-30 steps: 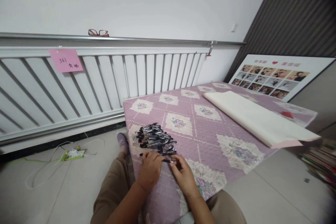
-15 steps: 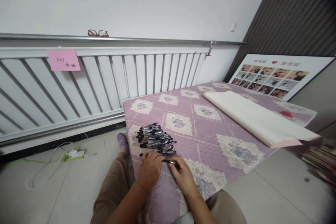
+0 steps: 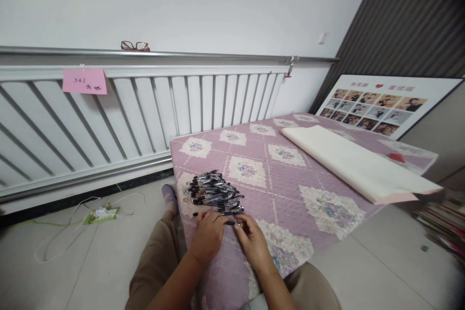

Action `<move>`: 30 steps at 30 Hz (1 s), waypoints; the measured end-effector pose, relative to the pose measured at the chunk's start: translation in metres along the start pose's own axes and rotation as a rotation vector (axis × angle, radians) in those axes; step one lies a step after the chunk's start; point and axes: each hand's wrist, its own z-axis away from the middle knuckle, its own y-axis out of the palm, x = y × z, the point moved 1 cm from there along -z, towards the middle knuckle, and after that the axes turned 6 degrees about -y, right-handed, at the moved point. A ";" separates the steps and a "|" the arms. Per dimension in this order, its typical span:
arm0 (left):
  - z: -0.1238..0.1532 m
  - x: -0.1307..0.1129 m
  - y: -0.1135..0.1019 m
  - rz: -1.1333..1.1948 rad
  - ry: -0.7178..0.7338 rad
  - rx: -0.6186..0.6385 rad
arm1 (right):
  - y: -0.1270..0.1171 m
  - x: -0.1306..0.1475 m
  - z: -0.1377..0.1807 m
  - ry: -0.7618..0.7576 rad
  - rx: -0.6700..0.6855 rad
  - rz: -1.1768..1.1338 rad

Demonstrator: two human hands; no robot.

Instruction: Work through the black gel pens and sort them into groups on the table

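A dark pen (image 3: 230, 223) lies level between my two hands, low over the near end of the cloth-covered table. My left hand (image 3: 208, 235) is closed around its left part, hiding most of it. The thumb and fingers of my right hand (image 3: 251, 238) pinch the pen's right end. Just beyond my fingers is a heap of several black and clear pens (image 3: 214, 191), lying mostly crosswise. One pen at the near edge of the heap lies close to my left fingertips.
A purple flowered tablecloth (image 3: 286, 181) covers the table. A folded cream sheet (image 3: 337, 160) lies to the right, near a photo board (image 3: 374, 104). Behind stands a white radiator (image 3: 203, 99) with a pink note (image 3: 85, 81). A power strip (image 3: 102, 214) with cables is on the floor.
My right fingers have moved slightly left along the pen, so less of its tip shows. The left hand and the heap look the same.
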 end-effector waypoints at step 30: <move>0.001 0.006 0.005 0.108 -0.101 -0.157 | -0.009 0.000 -0.002 0.149 -0.139 -0.122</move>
